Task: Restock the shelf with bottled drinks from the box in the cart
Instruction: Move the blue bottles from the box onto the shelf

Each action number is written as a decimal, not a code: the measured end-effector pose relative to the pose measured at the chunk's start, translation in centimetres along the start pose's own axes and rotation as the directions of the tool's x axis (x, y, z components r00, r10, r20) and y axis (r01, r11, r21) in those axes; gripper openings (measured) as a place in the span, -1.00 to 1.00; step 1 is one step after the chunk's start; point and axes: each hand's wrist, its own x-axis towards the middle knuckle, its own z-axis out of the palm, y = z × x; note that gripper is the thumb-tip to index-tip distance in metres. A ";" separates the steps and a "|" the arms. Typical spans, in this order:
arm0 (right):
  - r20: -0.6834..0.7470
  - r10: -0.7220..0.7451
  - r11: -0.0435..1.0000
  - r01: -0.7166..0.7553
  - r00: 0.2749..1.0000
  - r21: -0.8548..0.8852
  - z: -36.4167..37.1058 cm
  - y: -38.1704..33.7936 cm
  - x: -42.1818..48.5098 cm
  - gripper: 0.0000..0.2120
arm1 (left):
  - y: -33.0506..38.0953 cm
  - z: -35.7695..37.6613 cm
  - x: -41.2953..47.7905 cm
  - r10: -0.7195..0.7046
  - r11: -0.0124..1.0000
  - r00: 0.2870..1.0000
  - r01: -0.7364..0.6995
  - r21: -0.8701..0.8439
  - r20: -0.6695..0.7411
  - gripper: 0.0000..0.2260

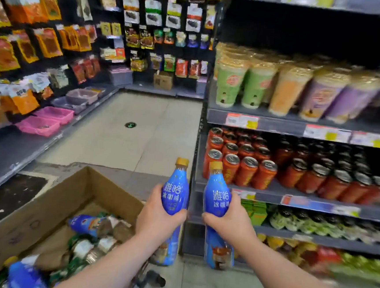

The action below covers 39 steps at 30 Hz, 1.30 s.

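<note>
- Shop aisle with a pale tiled floor (125, 138) running up the middle of the frame, snack packets (44, 39) hanging along the left and at the far end.
- Dark shelf unit (278, 125) fills the right side: tall wrapped cups (281, 87) on the upper tier, red cans (246, 167) on the tier below, green and yellow drinks blurred on the lower tiers.
- Left hand (158, 219) is clamped around the middle of an upright blue bottle (175, 195) with a gold cap, at lower centre of the frame.
- Right hand (228, 223) is wrapped tight around a second blue bottle (217, 201) of the same kind, also upright, just beside the first and in front of the shelf's left edge.
- Neither bottle touches the shelf; both are held in the air, near the tier of red cans.
- Open cardboard box (48, 200) sits at lower left, holding more bottles (90, 224) lying on their sides, jumbled together.
- Part of a cart handle (154, 278) shows at the bottom, under the left forearm.
</note>
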 end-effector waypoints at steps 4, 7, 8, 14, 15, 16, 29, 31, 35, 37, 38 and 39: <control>-0.137 0.102 0.995 -0.101 0.985 0.016 -9.8 6.9 -3.1 -0.46 | 6.6 8.7 -4.5 0.091 0.994 0.985 -0.080 -0.081 0.145 -0.61; -0.239 0.145 0.989 -0.140 0.960 0.041 -16.4 11.4 -5.4 -0.47 | 11.0 14.6 -8.0 0.173 0.979 0.962 -0.143 -0.147 0.214 -0.58; -0.269 0.159 0.987 -0.153 0.950 0.041 -18.5 12.6 -6.2 -0.49 | 12.2 16.5 -9.1 0.193 0.973 0.954 -0.156 -0.170 0.231 -0.58; -0.396 0.189 0.980 -0.199 0.899 0.014 -28.2 18.3 -10.0 -0.51 | 19.0 23.9 -14.6 0.271 0.954 0.909 -0.209 -0.216 0.316 -0.55; -0.413 0.193 0.979 -0.201 0.890 0.025 -29.4 18.8 -10.3 -0.51 | 20.0 24.6 -15.1 0.287 0.949 0.902 -0.224 -0.220 0.321 -0.53; -0.427 0.198 0.979 -0.199 0.882 0.042 -30.4 19.2 -10.4 -0.50 | 20.9 25.3 -15.5 0.304 0.946 0.896 -0.244 -0.215 0.324 -0.53; -0.477 0.110 0.994 -0.104 0.872 0.039 -40.4 20.1 -3.4 -0.37 | 31.5 32.6 -10.1 0.461 0.882 0.827 -0.384 -0.274 0.324 -0.54; -0.476 0.097 0.995 -0.102 0.874 0.015 -42.3 19.8 -1.2 -0.37 | 33.5 34.3 -8.2 0.493 0.862 0.811 -0.407 -0.302 0.314 -0.54; -0.514 0.053 0.996 -0.082 0.856 -0.034 -46.6 18.8 4.5 -0.43 | 37.7 37.5 -3.7 0.522 0.839 0.797 -0.416 -0.351 0.303 -0.49; -0.539 0.042 0.997 -0.074 0.841 -0.038 -48.5 18.0 7.3 -0.45 | 39.4 38.8 -1.4 0.531 0.831 0.792 -0.417 -0.368 0.302 -0.48; -0.555 0.033 0.997 -0.066 0.831 -0.040 -49.3 17.6 8.7 -0.46 | 40.1 39.2 -0.4 0.540 0.824 0.790 -0.425 -0.376 0.290 -0.48; -0.568 0.023 0.997 -0.060 0.823 -0.046 -50.0 17.3 10.0 -0.46 | 40.9 39.5 0.6 0.551 0.814 0.788 -0.436 -0.383 0.274 -0.49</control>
